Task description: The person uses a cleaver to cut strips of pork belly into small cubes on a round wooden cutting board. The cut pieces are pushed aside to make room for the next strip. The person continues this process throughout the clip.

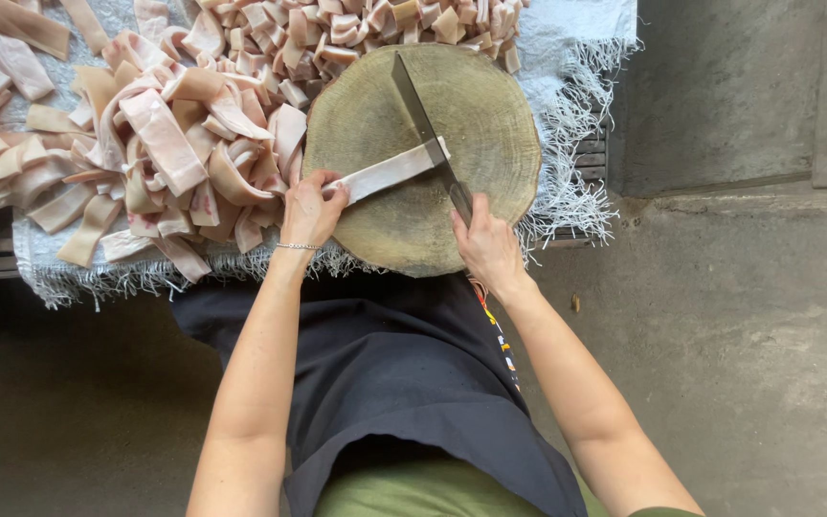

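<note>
On a round wooden chopping block (404, 144), the left hand (310, 213) pinches a pale strip of pork skin (390, 172); the right hand (486, 247) grips a long steel knife (425, 129) across it. Small cut pieces (356, 29) lie beyond; many long uncut strips (145, 153) remain left

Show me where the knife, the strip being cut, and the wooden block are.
knife (415, 103): head view, on the flat of the blade.
strip of pork skin (390, 172): head view, on the middle of the strip.
round wooden chopping block (490, 124): head view, on bare top surface right of the blade.
</note>
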